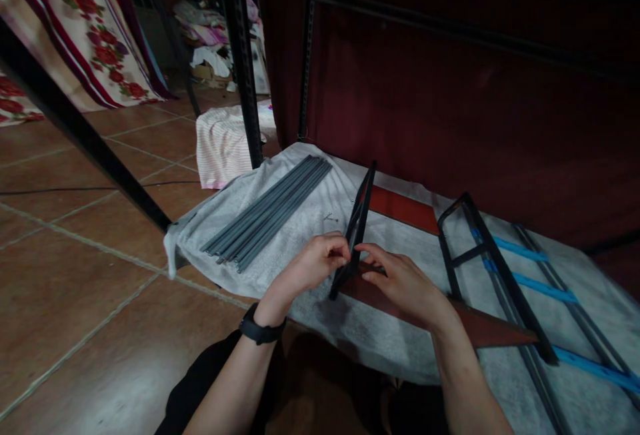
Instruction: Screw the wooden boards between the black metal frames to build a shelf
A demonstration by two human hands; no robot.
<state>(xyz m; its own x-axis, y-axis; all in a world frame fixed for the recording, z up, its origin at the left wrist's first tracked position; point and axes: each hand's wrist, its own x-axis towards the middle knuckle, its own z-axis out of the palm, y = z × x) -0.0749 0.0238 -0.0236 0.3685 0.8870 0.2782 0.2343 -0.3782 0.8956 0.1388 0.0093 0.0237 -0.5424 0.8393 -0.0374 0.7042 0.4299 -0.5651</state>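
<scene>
Both hands, left hand (314,265) and right hand (400,281), pinch a black frame (356,225) standing on the grey towel (300,221), which lies on the tiled floor (75,248).

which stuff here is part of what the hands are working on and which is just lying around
In hand: black frame piece, pinched by left hand and right hand; brown board under it.
Lying about: grey rods, black ladder frame, folded cloth.

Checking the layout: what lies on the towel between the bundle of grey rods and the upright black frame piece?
In the head view, a few small screws on the bare white towel, between the grey rods and black frame piece.
</scene>
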